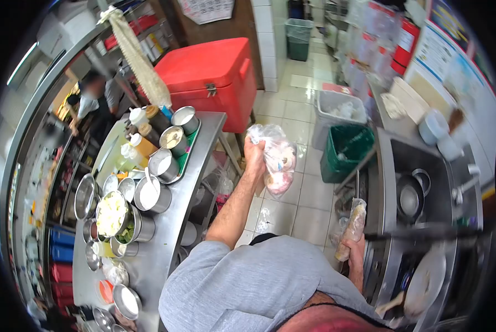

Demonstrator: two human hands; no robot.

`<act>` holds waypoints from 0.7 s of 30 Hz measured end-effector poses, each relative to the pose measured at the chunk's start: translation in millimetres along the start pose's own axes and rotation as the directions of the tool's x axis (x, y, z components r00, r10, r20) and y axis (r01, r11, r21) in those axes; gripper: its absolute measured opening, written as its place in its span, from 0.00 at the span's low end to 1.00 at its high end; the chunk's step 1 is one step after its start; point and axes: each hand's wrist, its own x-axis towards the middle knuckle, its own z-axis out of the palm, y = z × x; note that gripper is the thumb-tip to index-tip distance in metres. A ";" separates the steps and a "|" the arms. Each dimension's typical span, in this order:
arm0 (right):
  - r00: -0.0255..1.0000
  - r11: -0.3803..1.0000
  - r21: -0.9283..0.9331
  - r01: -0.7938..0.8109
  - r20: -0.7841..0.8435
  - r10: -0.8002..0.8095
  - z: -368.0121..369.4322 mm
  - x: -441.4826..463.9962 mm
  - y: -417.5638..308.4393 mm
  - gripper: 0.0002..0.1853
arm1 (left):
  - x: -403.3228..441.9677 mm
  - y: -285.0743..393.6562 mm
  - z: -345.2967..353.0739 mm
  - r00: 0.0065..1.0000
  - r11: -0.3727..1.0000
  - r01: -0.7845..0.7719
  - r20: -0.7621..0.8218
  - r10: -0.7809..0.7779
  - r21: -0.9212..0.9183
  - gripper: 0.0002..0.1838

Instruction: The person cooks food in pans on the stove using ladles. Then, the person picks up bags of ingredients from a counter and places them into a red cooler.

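Observation:
My left hand [253, 153] is stretched out over the floor, closed around the neck of a clear plastic bag [281, 162]. Pink and whitish lumps show through the bag, but I cannot make out exactly what they are. Lower down on the right, beside the stove, my right hand [356, 253] grips a long clear plastic package [352, 229] with pale brownish contents. This package is held tilted, its upper end near the counter edge. My fingers partly hide its lower end.
At left, a steel counter [173, 243] holds metal containers and squeeze bottles. A red cooler [206, 74] stands ahead. To the right are a green bin [345, 174], a grey bin [321, 113], a sink [425, 149] with pans and a frying pan [425, 282]. Another person works beyond the counter.

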 end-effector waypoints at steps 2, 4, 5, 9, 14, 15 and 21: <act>0.998 1.000 -0.027 0.016 0.055 -0.014 17.6 53.1 -33.2 0.34 | 41.0 2.5 20.1 0.999 0.997 -0.029 -0.015 0.028 -0.076 0.22; 0.993 0.999 -0.023 0.032 0.110 -0.029 38.2 108.4 -48.1 0.34 | 83.2 0.2 28.9 0.999 0.996 -0.036 -0.021 0.034 -0.086 0.22; 0.991 0.999 -0.039 0.030 0.130 -0.025 48.1 136.1 -54.6 0.34 | 106.7 -4.2 31.2 1.000 0.996 -0.022 0.004 0.022 -0.092 0.21; 0.992 0.998 -0.056 0.015 0.127 -0.008 87.8 237.0 -83.3 0.31 | 201.8 -17.3 50.1 1.000 0.995 0.010 0.012 -0.009 -0.104 0.21; 0.996 1.000 0.011 -0.018 0.087 0.017 154.8 336.8 -137.8 0.33 | 322.2 -27.4 72.7 0.997 0.992 0.073 0.023 -0.071 -0.102 0.24; 0.996 1.000 0.007 -0.023 0.081 0.022 164.2 354.9 -146.5 0.33 | 345.4 -28.9 76.0 0.995 0.988 0.098 0.033 -0.094 -0.121 0.25; 0.993 0.996 -0.091 0.010 0.122 0.001 219.7 480.0 -183.8 0.32 | 482.4 -55.8 79.6 0.992 0.973 0.115 0.077 -0.102 -0.200 0.29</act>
